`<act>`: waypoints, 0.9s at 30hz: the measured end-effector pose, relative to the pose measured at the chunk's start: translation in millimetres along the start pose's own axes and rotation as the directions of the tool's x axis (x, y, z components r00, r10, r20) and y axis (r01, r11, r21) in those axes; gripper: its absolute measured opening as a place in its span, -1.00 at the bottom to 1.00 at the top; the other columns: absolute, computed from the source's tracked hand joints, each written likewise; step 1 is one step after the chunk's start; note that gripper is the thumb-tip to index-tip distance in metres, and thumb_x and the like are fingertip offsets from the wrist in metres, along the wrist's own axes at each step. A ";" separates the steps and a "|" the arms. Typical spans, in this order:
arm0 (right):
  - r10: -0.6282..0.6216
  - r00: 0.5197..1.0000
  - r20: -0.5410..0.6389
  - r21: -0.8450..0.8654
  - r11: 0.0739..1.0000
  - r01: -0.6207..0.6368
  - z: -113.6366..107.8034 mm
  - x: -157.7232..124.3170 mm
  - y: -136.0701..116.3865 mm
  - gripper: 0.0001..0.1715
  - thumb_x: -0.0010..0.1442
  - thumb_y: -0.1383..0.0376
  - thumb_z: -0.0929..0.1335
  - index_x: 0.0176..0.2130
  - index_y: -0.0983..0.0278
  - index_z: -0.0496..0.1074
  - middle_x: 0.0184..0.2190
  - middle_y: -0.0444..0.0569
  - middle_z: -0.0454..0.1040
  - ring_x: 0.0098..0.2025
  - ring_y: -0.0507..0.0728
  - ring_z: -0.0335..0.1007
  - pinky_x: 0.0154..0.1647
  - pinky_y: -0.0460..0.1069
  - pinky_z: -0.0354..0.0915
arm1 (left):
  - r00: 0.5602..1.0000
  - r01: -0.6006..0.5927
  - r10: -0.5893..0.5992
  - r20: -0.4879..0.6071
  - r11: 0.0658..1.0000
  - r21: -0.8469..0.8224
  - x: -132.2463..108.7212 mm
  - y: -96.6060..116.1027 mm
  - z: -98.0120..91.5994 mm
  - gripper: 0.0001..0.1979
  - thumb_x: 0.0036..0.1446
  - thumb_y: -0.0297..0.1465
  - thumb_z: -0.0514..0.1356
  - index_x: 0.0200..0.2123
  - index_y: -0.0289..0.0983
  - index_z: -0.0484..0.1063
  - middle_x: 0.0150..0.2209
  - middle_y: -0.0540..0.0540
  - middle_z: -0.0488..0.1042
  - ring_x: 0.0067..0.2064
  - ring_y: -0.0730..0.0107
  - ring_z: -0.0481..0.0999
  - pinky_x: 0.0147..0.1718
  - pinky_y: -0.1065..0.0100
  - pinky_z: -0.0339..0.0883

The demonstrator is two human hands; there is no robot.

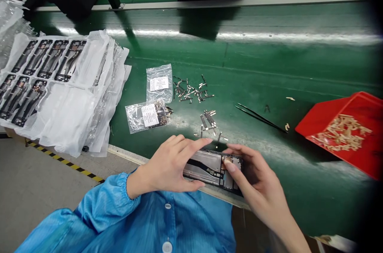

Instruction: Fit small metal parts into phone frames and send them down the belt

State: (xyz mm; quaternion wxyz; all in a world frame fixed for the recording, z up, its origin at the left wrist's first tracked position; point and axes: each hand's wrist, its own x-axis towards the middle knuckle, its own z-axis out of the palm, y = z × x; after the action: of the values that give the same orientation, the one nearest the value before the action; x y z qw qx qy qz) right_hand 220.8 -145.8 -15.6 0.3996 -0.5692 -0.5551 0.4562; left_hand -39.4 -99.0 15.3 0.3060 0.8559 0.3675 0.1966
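Between my hands, at the bench's front edge, is a phone mid-frame (206, 167) with a silvery inner plate and a black flex cable along it. My left hand (175, 163) grips its left end, thumb on the near side and fingers on the far side. My right hand (257, 181) wraps round the right end, with the thumb pressed on the inner face beside a copper-coloured patch. Just beyond the frame lies a small pile of thin metal-and-black strips (208, 119). A larger scatter of similar strips (191, 91) is farther back.
Stacked white trays (70, 113) of similar frames stand at left. Two labelled plastic bags (159, 83) lie mid-bench, the nearer holding small parts. Black tweezers (261, 117) rest at right, before a red bin (317, 119) of small beige pieces. A metal rail (209, 4) crosses the back.
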 end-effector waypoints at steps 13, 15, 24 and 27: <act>-0.616 0.786 0.048 -0.358 0.724 0.590 -4.4 12.7 -10.3 -0.66 0.34 0.64 0.43 -0.01 0.28 0.56 -0.14 0.01 0.57 -0.17 0.09 0.57 -0.13 0.00 0.50 | 0.991 0.006 -0.012 -0.137 0.999 -0.050 3.5 0.0 -2.2 -0.48 0.47 -0.11 0.27 0.34 -0.24 0.35 -0.06 -0.13 0.68 -0.19 0.21 0.56 -0.15 0.15 0.43; -0.612 0.790 0.029 -0.350 0.734 0.582 -1.5 14.0 -4.9 -0.66 0.34 0.62 0.44 -0.01 0.27 0.56 -0.15 0.01 0.58 -0.18 0.11 0.58 -0.15 0.02 0.51 | 0.985 0.034 -0.041 -0.168 0.999 -0.040 4.8 -3.2 3.8 -0.60 0.50 -0.17 0.26 0.26 -0.23 0.41 -0.03 -0.12 0.70 -0.20 0.25 0.56 -0.16 0.17 0.41; -0.623 0.782 0.007 -0.290 0.748 0.597 4.1 18.5 6.4 -0.60 0.31 0.60 0.44 -0.02 0.15 0.60 -0.18 -0.01 0.63 -0.23 0.17 0.62 -0.25 0.07 0.56 | 0.922 -0.031 0.012 -0.387 0.999 -0.043 12.3 -19.0 20.5 -0.78 0.45 -0.24 0.35 0.05 -0.19 0.60 -0.26 -0.01 0.71 -0.28 0.32 0.56 -0.23 0.20 0.30; -0.618 0.786 0.014 -0.286 0.751 0.595 3.7 17.2 5.2 -0.61 0.30 0.61 0.43 -0.02 0.19 0.59 -0.17 0.01 0.60 -0.24 0.16 0.60 -0.25 0.06 0.54 | 0.898 -0.038 0.009 -0.439 0.998 -0.057 10.5 -17.7 24.0 -0.82 0.43 -0.24 0.36 -0.02 -0.19 0.62 -0.27 -0.02 0.72 -0.28 0.32 0.56 -0.23 0.19 0.34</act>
State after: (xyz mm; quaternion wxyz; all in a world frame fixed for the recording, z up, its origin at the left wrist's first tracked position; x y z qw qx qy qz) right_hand 218.1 -129.1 -22.8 0.4650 -0.4260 -0.7507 0.1968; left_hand -28.0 -90.6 -13.0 0.2404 0.7836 0.4102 0.3998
